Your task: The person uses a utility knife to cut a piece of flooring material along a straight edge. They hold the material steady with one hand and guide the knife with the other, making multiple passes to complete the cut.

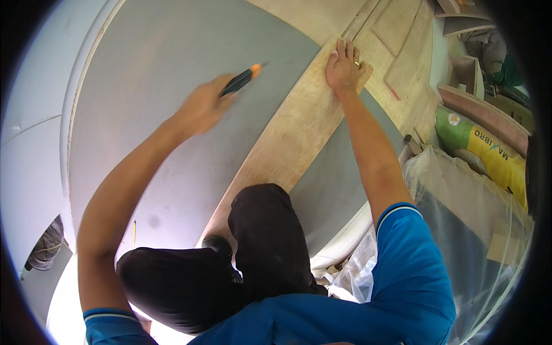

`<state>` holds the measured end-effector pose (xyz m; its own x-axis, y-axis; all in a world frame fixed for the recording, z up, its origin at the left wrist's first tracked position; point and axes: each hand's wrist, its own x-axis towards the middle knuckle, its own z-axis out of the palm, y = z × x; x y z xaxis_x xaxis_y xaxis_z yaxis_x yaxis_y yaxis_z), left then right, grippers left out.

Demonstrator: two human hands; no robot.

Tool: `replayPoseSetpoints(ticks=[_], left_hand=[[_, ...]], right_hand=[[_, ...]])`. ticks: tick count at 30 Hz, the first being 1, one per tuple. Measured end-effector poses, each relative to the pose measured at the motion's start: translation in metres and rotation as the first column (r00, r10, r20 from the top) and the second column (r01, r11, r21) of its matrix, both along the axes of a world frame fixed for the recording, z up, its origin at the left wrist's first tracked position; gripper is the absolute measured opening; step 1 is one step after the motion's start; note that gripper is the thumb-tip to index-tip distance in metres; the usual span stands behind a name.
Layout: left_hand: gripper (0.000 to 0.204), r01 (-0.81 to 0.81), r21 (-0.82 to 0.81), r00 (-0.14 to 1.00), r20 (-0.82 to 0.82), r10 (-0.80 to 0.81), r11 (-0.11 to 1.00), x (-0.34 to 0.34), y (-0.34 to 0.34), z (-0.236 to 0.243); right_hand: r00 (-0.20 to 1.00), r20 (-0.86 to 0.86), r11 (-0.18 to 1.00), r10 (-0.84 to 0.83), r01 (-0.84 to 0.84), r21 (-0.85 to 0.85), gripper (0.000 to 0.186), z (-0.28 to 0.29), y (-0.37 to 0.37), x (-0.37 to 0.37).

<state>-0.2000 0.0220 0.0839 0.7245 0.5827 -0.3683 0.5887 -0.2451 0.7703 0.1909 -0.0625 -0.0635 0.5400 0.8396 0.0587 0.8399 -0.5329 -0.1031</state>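
My left hand (201, 106) is closed around the handle of a black and orange utility knife (241, 79). The knife is held above a large smooth grey sheet (190, 69), its thin tip pointing up and right. My right hand (345, 68), with a ring on one finger, lies with its fingers extended on the far end of a long plywood strip (299, 126). That strip runs diagonally across the grey sheet, from the far right toward my legs. My bent knee and dark shoe are over its near end, which is partly hidden.
More plywood pieces (397, 34) lie beyond the strip at the far right. A green and yellow sack (483, 144) and clear plastic sheeting (460, 213) are on the right. A yellow pencil-like stick (134, 232) rests on the grey sheet near my left knee.
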Motion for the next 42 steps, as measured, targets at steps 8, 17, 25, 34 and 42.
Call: replayPoseSetpoints(ticks=[8, 17, 25, 34, 42], left_hand=[[0.044, -0.087, 0.186, 0.996, 0.048, 0.079, 0.979, 0.191, -0.004, -0.063], [0.039, -0.021, 0.194, 1.000, 0.014, 0.018, 0.981, 0.207, -0.011, -0.062], [0.043, 0.012, 0.222, 0.998, -0.061, 0.001, 0.975, 0.216, -0.009, -0.060], [0.050, 0.208, 0.176, 0.947, -0.281, -0.154, 0.962, 0.203, -0.018, -0.015], [0.052, -0.017, 0.268, 0.993, -0.104, 0.047, 0.963, 0.220, -0.010, -0.050]], right_hand=[[1.000, 0.002, 0.999, 0.001, -0.001, 0.036, 0.056, 0.004, 0.007, -0.004], [1.000, -0.002, 0.999, 0.007, -0.007, 0.033, 0.055, 0.006, -0.002, -0.007], [1.000, 0.007, 0.999, 0.012, -0.013, 0.032, 0.055, 0.002, 0.004, -0.004], [1.000, 0.014, 0.999, 0.020, -0.021, 0.046, 0.056, 0.004, 0.008, 0.000], [1.000, -0.009, 0.997, 0.016, -0.016, 0.080, 0.056, 0.004, 0.006, -0.005]])
